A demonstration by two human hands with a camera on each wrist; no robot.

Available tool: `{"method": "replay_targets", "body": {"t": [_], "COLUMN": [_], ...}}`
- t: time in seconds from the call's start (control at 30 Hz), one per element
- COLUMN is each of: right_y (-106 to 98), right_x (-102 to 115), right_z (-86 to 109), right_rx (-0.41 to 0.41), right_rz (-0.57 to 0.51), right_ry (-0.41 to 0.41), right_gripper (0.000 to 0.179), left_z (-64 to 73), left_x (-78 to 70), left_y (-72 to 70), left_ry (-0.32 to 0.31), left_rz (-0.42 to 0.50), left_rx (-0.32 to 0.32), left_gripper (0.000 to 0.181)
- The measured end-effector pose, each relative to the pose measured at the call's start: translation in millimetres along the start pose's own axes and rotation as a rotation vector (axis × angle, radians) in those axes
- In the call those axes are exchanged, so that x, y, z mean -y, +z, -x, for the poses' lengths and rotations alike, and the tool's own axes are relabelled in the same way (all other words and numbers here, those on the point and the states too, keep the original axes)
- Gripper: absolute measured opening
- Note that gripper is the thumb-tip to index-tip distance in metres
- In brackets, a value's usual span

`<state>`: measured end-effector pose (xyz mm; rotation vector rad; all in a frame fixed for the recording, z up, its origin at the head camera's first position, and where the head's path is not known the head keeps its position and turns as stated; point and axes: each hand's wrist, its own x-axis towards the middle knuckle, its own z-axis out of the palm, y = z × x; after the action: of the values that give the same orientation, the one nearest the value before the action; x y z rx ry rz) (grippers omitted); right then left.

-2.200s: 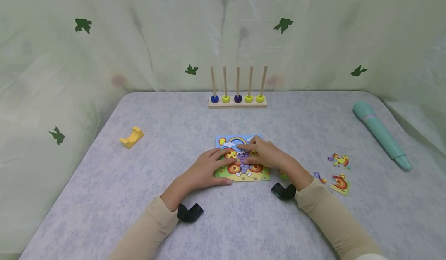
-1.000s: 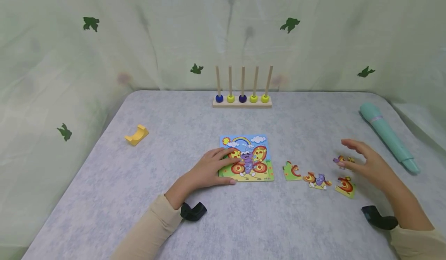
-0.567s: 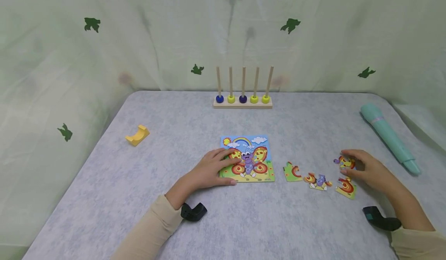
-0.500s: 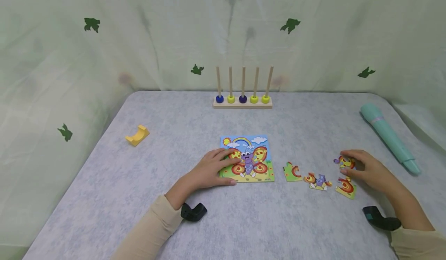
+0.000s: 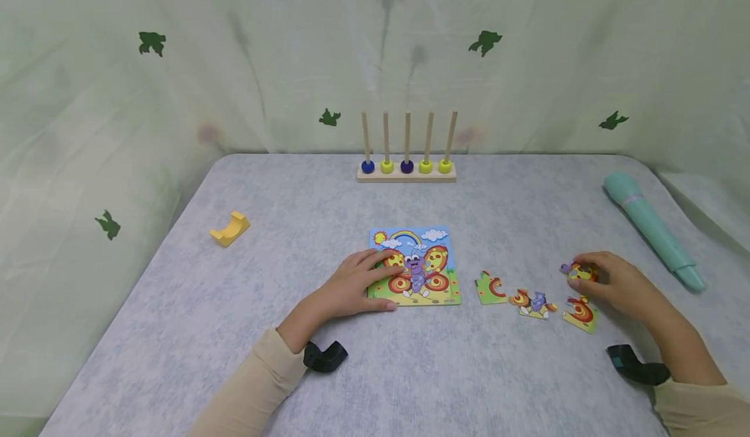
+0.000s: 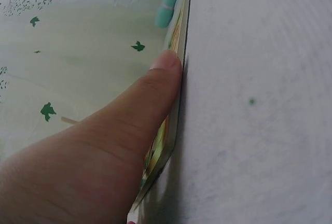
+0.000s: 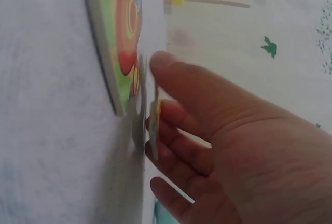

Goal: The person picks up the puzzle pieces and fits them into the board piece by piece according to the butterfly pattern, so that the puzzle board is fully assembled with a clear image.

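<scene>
A butterfly puzzle board (image 5: 418, 235) lies mid-table in the head view. My left hand (image 5: 342, 288) rests over its left part, fingers spread on the picture and thumb (image 6: 166, 63) along the front edge. Over on the right, my right hand (image 5: 627, 288) pinches a yellow, red and purple jigsaw piece (image 5: 583, 272) between thumb and fingers; the right wrist view shows this piece edge-on among the fingers. Just below that hand is a piece with a red swirl (image 5: 581, 314). Further left lie a purple-and-white piece (image 5: 534, 303) and a green one (image 5: 491, 288).
A wooden peg stand (image 5: 407, 176) with beads on its pegs stands at the back. To the left is a yellow curved block (image 5: 230, 228). A teal folded umbrella-like object (image 5: 656, 232) lies along the right side. A pale curtain with green leaf shapes hangs behind the table.
My right hand has left the puzzle board, moved right and come down onto the yellow piece, its thumb and fingers closing in on it. My left hand stays on the board.
</scene>
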<state>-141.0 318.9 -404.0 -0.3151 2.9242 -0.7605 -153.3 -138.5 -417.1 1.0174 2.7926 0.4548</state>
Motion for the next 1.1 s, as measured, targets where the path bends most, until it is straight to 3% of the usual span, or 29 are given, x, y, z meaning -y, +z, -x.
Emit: {"method": "replay_targets", "body": {"t": [0.17, 0.4, 0.57, 0.67, 0.83, 1.1], "right_y": [-5, -5, 3, 14, 37, 72], "right_x": [16, 60, 99, 122, 150, 161], "right_z": [1.7, 3.5, -6.3, -14.5, -29.7, -59.6], "right_rx": [-0.034, -0.221, -0.292, -0.286, -0.206, -0.068], "right_rz": [-0.014, -0.058, -0.1, -0.121, -0.174, -0.164], "right_ry": [0.003, -0.185, -0.346, -0.423, -0.455, -0.448], "right_gripper": [0.06, 0.046, 0.046, 0.045, 0.045, 0.04], "left_z": [0.9, 0.7, 0.7, 1.1, 2.0, 1.9], "left_x": [-0.4, 0.7, 1.8, 1.8, 1.7, 1.0], "left_y": [-0.5, 0.7, 1.3, 1.3, 0.5, 0.3], "left_ry": [0.008, 0.02, 0.024, 0.024, 0.03, 0.039], "left_rz": [0.003, -0.001, -0.005, -0.006, 0.006, 0.0], "left_rx": [-0.006, -0.013, -0.016, -0.015, -0.027, -0.042], "left_gripper": [0.068, 0.069, 0.069, 0.069, 0.068, 0.066]}}
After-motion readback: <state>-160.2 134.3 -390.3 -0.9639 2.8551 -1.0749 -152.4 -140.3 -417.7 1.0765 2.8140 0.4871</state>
